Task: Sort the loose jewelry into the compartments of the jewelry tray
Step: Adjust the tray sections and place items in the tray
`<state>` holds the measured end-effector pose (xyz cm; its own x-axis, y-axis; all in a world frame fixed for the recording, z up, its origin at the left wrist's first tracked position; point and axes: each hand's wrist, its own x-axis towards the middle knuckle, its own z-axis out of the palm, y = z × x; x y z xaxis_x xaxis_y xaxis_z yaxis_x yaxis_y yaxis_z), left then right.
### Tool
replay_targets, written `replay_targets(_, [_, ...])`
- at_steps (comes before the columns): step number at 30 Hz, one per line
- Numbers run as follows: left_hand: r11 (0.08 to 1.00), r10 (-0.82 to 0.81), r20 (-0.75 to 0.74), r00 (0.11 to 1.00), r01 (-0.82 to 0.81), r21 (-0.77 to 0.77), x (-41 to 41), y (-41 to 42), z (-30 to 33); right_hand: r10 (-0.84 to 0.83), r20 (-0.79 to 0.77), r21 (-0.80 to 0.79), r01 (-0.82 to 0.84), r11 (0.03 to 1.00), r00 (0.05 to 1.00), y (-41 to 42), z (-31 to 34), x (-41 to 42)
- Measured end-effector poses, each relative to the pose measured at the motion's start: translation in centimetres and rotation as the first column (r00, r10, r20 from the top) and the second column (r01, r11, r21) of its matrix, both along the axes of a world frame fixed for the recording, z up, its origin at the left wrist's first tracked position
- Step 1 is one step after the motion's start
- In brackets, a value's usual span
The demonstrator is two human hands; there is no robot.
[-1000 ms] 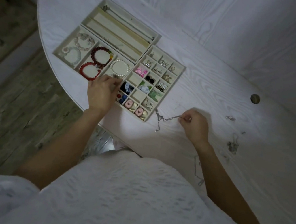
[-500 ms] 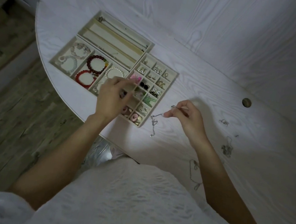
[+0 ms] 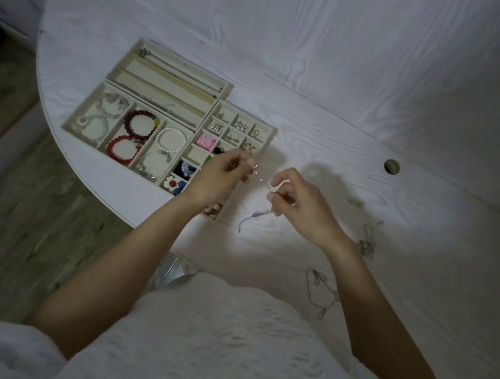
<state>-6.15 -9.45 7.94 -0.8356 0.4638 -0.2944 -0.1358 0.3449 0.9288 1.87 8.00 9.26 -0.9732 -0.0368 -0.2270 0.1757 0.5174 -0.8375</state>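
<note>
Stretching a thin silver chain [image 3: 254, 217] pinched between left hand [image 3: 218, 178] and right hand [image 3: 297, 203], the person likely next lays it in the jewelry tray's [image 3: 174, 79] long slot.

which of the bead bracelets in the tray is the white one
The pearl bracelet, in the bracelet compartment nearest the small-square grid; the dark red bracelet and bright red bracelet share the compartment beside it.

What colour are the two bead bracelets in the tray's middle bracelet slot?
Both red, the nearer one brighter; head view.

Thin silver chain [image 3: 255, 217] beside compartmented tray [image 3: 174, 79]
</note>
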Motion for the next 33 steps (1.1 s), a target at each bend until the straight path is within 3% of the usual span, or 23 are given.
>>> replay_targets(2, [0.993, 0.114, 0.027, 0.993, -0.115, 0.031, -0.3, -1.1, -0.2, 0.003, 0.046, -0.003, -0.003, 1.0, 0.999, 0.7, -0.8, 1.1])
replay_targets(6, [0.956, 0.124, 0.283, 0.951, -0.191, 0.224, 0.6, -3.8, -0.7, -0.033, 0.088, -0.103, 0.042, 0.994, 0.996, 2.3, -2.4, 2.8])
replay_targets(8, [0.93, 0.176, 0.34, 0.924, -0.269, 0.249, 1.0, -5.0, -0.9, -0.081, 0.095, -0.145, 0.095, 0.985, 0.992, 3.1, -2.9, 3.3])
replay_targets(11, [0.972, 0.173, 0.192, 0.966, -0.199, 0.124, 1.1, -6.5, -1.0, -0.098, 0.11, -0.15, 0.114, 0.982, 0.989, 4.1, -3.1, 3.6])
replay_targets(15, [0.996, -0.044, -0.144, 0.989, 0.032, -0.084, 0.4, -8.0, -1.1, -0.127, 0.108, -0.086, 0.136, 0.987, 0.986, 3.8, -3.0, 2.4])
replay_targets(18, [0.992, -0.028, -0.256, 0.966, -0.004, -0.125, -1.4, -9.5, -0.9, -0.219, 0.063, -0.049, 0.222, 0.974, 0.974, 2.5, -2.4, 0.3])
replay_targets(21, [0.98, 0.196, -0.142, 0.97, -0.193, 0.035, -4.8, -11.4, 0.0, -0.19, 0.068, -0.048, 0.193, 0.98, 0.98, -0.3, -1.7, -3.0])
replay_targets(25, [0.853, 0.473, 0.136, 0.87, -0.491, 0.177, -10.9, -14.1, 0.2, -0.083, 0.033, 0.056, 0.081, 0.995, 0.996, -5.3, -1.6, -7.7])
replay_targets(29, [0.842, 0.497, 0.167, 0.852, -0.519, 0.144, -16.4, -17.0, -0.3, -0.177, -0.007, -0.015, 0.177, 0.984, 0.984, -8.3, -2.0, -12.2])
replay_targets(33, [0.909, 0.417, 0.038, 0.908, -0.417, -0.014, -21.4, -19.3, -1.9, -0.285, 0.046, -0.091, 0.288, 0.953, 0.958, -10.4, -2.6, -16.8])
